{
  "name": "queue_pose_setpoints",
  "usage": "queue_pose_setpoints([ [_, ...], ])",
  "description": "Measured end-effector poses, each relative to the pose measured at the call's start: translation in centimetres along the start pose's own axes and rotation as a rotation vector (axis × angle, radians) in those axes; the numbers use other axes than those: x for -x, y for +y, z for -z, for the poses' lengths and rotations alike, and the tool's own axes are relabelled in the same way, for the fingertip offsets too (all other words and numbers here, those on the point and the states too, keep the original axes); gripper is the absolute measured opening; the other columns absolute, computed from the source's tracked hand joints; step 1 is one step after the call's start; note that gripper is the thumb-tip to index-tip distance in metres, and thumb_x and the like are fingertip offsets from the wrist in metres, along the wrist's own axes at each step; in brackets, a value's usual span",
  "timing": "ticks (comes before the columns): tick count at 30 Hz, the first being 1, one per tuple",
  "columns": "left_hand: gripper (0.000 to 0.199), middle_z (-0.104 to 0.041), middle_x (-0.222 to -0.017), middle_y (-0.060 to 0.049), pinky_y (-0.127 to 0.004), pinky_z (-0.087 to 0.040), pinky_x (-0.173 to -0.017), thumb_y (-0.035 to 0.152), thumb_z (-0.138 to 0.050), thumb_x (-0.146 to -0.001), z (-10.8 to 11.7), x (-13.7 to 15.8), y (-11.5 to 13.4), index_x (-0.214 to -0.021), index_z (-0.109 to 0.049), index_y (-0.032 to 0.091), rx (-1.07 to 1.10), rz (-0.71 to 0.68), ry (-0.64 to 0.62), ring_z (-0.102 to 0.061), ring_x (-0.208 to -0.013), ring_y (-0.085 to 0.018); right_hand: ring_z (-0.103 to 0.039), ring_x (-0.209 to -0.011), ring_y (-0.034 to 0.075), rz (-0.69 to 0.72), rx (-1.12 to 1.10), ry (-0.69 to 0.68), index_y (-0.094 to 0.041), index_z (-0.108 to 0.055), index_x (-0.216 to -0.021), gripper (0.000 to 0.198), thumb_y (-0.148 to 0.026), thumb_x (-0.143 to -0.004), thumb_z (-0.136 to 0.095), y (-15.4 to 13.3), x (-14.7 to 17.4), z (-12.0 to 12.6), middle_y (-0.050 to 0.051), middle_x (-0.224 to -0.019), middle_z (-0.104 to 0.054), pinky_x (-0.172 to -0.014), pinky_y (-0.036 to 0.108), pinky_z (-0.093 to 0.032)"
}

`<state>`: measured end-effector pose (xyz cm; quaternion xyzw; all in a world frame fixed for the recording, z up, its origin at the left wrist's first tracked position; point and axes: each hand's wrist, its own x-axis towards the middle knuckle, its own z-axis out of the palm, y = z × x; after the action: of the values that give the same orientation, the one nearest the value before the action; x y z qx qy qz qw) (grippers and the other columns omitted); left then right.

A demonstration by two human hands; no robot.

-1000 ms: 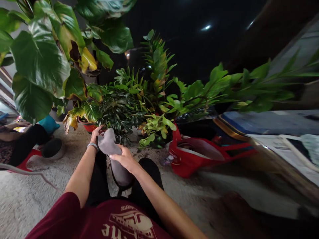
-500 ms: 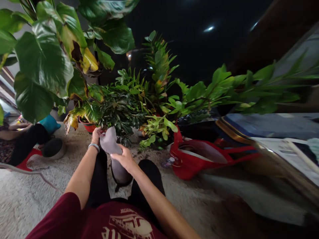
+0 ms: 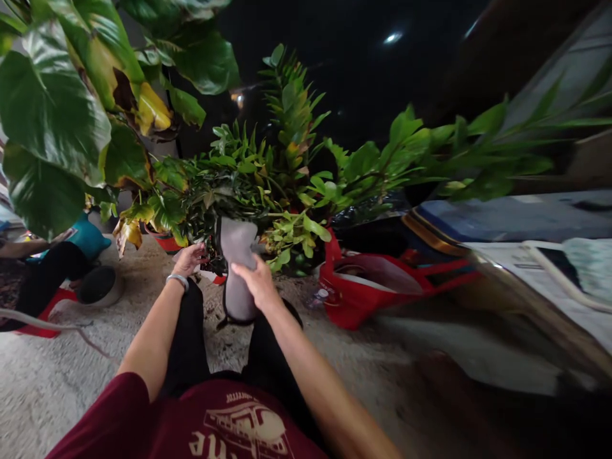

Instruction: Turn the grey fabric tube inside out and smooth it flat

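Note:
A grey cloth with black edging [image 3: 239, 239] hangs long and flat in front of the potted plants, its lower end between my knees. My right hand [image 3: 258, 280] is closed around its right side, the thumb lying across the grey face. My left hand [image 3: 190, 257], with a silver band on the wrist, is to the left of the cloth and apart from it. Its fingers are loosely spread beside the dark green leaves [image 3: 203, 213]; whether they touch a leaf I cannot tell.
A red bag [image 3: 354, 309] stands on the concrete floor at right, near a table [image 3: 507, 248] bearing a phone. Large leaves [image 3: 57, 108] overhang the left. A grey bowl [image 3: 112, 296] sits near another seated person [image 3: 38, 274]. A cable [image 3: 62, 326] crosses the floor.
The cloth, bunched between both hands before, now hangs spread out and farther right in my right hand. My left hand has let go of it. The view has shifted slightly.

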<state>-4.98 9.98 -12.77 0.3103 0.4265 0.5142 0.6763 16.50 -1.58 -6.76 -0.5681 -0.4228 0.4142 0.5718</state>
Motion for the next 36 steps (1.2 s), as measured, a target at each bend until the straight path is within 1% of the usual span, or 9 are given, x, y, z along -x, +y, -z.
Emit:
queue_pose_setpoints([
  [5, 0.019, -0.071, -0.079, -0.004, -0.032, -0.052, -0.07, 0.029, -0.08, -0.069, -0.2, 0.1, -0.1, -0.078, -0.069, 0.017, 0.061, 0.013, -0.107, -0.065, -0.075, -0.018, -0.074, -0.097, 0.035, -0.08, 0.06, -0.137, -0.025, -0.072, -0.108, 0.047, -0.041, -0.064, -0.075, 1.0, 6.3, 2.3, 0.006, -0.102, -0.08, -0.091, 0.047, -0.058],
  [11, 0.024, -0.063, -0.064, -0.001, -0.031, -0.052, -0.065, 0.032, -0.085, -0.067, -1.3, -0.2, -0.5, -0.072, -0.068, 0.015, -0.023, 0.064, -0.147, -0.059, -0.06, -0.014, -0.064, -0.123, 0.033, 0.248, 0.084, 0.089, -0.019, -0.06, -0.135, 0.074, -0.043, -0.068, -0.077, -5.2, -0.3, 2.0, 0.014, -0.132, -0.07, -0.109, 0.047, -0.048],
  [15, 0.023, -0.065, -0.064, -0.002, -0.028, -0.048, -0.06, 0.028, -0.084, -0.069, -1.7, -0.3, -1.0, -0.079, -0.072, 0.012, -0.089, 0.039, -0.004, -0.056, -0.054, -0.012, -0.069, -0.114, 0.033, 0.016, 0.02, 0.011, -0.017, -0.062, -0.13, 0.067, -0.041, -0.069, -0.073, -2.3, -2.2, 0.0, 0.014, -0.122, -0.074, -0.102, 0.048, -0.053],
  [19, 0.018, -0.068, -0.066, -0.003, -0.027, -0.048, -0.059, 0.026, -0.082, -0.072, -1.2, -0.7, -1.1, -0.079, -0.073, 0.012, -0.063, -0.001, 0.086, -0.058, -0.055, -0.012, -0.07, -0.114, 0.037, -0.154, 0.042, -0.081, -0.02, -0.067, -0.122, 0.061, -0.039, -0.065, -0.077, 1.8, 3.7, 0.1, 0.014, -0.12, -0.074, -0.103, 0.052, -0.053],
  [23, 0.019, -0.067, -0.063, -0.004, -0.027, -0.048, -0.058, 0.026, -0.08, -0.075, -0.8, -0.9, -1.1, -0.083, -0.074, 0.01, -0.08, 0.027, 0.071, -0.061, -0.056, -0.014, -0.071, -0.112, 0.034, 0.045, 0.009, -0.172, -0.021, -0.067, -0.124, 0.059, -0.039, -0.069, -0.077, -1.1, 5.8, 1.4, 0.012, -0.12, -0.075, -0.101, 0.048, -0.055],
  [27, 0.019, -0.067, -0.066, -0.004, -0.029, -0.051, -0.062, 0.024, -0.08, -0.075, -1.2, -0.6, -1.2, -0.085, -0.072, 0.01, -0.081, 0.045, 0.032, -0.063, -0.059, -0.016, -0.063, -0.126, 0.033, 0.253, 0.024, 0.025, -0.018, -0.06, -0.135, 0.072, -0.039, -0.069, -0.077, -5.4, 0.0, 0.8, 0.014, -0.134, -0.069, -0.111, 0.046, -0.047],
  [30, 0.019, -0.069, -0.073, -0.004, -0.03, -0.053, -0.061, 0.023, -0.081, -0.074, -1.4, -0.3, -1.3, -0.085, -0.07, 0.012, -0.07, 0.049, 0.019, -0.065, -0.061, -0.016, -0.069, -0.115, 0.034, 0.061, 0.019, 0.011, -0.016, -0.066, -0.124, 0.06, -0.036, -0.068, -0.073, -4.0, -1.9, -0.2, 0.015, -0.12, -0.075, -0.104, 0.049, -0.052],
  [33, 0.017, -0.071, -0.075, -0.005, -0.03, -0.053, -0.062, 0.023, -0.08, -0.075, -1.0, -0.5, -1.2, -0.084, -0.07, 0.013, -0.067, 0.04, 0.046, -0.065, -0.062, -0.016, -0.071, -0.11, 0.037, -0.153, -0.001, -0.058, -0.017, -0.07, -0.114, 0.051, -0.036, -0.067, -0.074, -0.4, 1.8, -0.2, 0.016, -0.113, -0.077, -0.099, 0.051, -0.054],
  [36, 0.018, -0.071, -0.073, -0.006, -0.03, -0.053, -0.064, 0.024, -0.08, -0.075, -0.3, -0.8, -1.1, -0.085, -0.072, 0.012, -0.087, 0.05, 0.041, -0.065, -0.064, -0.017, -0.071, -0.109, 0.038, -0.121, -0.026, -0.24, -0.019, -0.071, -0.115, 0.051, -0.036, -0.067, -0.075, 0.3, 6.1, 0.7, 0.015, -0.114, -0.077, -0.1, 0.053, -0.053],
])
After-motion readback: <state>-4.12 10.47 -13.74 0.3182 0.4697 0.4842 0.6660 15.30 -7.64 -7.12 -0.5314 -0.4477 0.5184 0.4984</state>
